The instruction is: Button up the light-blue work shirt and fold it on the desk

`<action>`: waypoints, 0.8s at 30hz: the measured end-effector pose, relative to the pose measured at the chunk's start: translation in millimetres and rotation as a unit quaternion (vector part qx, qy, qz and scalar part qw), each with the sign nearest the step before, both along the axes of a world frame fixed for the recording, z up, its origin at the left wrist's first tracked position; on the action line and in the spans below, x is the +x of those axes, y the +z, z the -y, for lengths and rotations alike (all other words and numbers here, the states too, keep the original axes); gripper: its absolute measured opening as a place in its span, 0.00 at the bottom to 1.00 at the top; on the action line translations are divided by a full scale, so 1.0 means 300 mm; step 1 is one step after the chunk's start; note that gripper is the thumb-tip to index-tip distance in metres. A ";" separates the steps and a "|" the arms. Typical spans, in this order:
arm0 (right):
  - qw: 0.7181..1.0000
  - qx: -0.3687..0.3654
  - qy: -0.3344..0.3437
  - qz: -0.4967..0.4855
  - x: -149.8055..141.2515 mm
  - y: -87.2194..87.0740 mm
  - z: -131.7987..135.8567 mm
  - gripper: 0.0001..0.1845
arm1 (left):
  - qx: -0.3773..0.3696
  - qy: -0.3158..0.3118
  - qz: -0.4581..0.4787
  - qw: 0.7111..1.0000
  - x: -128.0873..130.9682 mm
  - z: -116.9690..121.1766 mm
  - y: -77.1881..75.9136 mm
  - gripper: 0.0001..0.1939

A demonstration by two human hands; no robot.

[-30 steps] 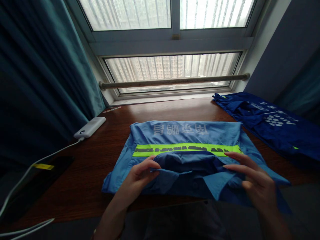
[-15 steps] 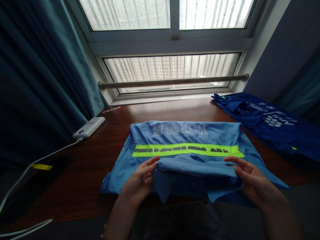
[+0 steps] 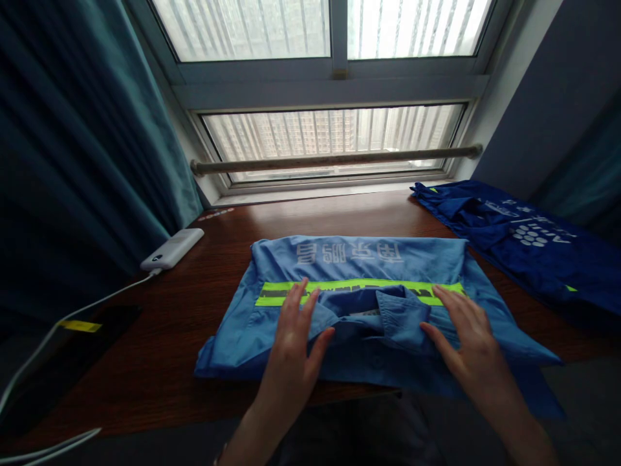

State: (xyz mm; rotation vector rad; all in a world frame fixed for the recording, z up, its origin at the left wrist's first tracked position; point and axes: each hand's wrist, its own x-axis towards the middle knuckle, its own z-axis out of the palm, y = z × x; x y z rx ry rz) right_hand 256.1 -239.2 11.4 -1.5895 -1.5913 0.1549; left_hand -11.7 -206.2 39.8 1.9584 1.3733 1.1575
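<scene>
Shirt collar [image 3: 402, 320], long axis crosswise, lies between your left hand [image 3: 292, 343] and right hand [image 3: 475, 346], both spread wide, grasping nothing.

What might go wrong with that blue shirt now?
The light-blue shirt hangs over the near edge of the wooden table on the right, so a tug might pull it down. Its collar sits rumpled between the open left hand and right hand, so pressing there might crease it. If somebody snags the white cable, the white power bank it's plugged into could slide.
</scene>
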 end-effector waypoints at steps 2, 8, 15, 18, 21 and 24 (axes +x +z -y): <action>0.997 -0.027 0.017 0.074 0.024 -0.005 0.010 0.31 | 0.005 -0.079 -0.099 0.992 0.007 0.004 -0.019 0.23; 0.975 -0.144 0.129 0.105 0.108 0.038 0.045 0.23 | 0.002 -0.193 -0.200 0.960 -0.010 -0.021 -0.035 0.10; 0.960 -0.199 0.177 0.087 0.156 0.052 0.097 0.17 | -0.016 -0.269 -0.195 0.943 -0.024 -0.002 0.035 0.06; 0.981 -0.071 0.158 0.088 0.117 0.085 0.119 0.21 | 0.005 -0.263 -0.179 0.948 -0.020 0.010 0.041 0.10; 0.974 -0.032 0.198 0.104 0.037 0.119 0.109 0.27 | 0.031 -0.258 -0.153 0.953 0.006 0.018 0.031 0.12; 0.969 -0.056 0.214 0.108 -0.040 0.133 0.068 0.26 | 0.045 -0.235 -0.114 0.964 0.063 0.028 0.016 0.15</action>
